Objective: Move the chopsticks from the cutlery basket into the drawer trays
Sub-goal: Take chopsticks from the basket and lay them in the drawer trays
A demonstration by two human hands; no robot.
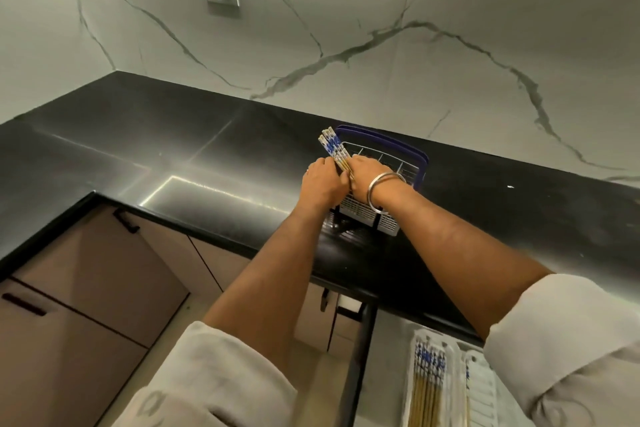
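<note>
Both hands are engaged at the cutlery basket (pixel 377 208): the left hand (pixel 323 182) and the right hand (pixel 369 177) are closed together around one bundle of chopsticks (pixel 334 149). The bundle is held tilted up and to the left, its blue-patterned ends clear of the basket rim, while the lower ends are hidden behind the fingers (whether they are still seated in a compartment cannot be told). The two-handed grip is judged to serve to gather the sticks and keep them aligned, so that none slip out on lifting. A metal bangle (pixel 382 189) is worn on the right wrist. The basket, with its blue handle, stands on the dark tabletop (pixel 145 149), set near the front edge. Below that edge, at lower right, an open drawer (pixel 360 340) is seen, in which white trays (pixel 483 392) lie; one tray already holds a row of matching chopsticks, so the transfer is judged partly complete.
</note>
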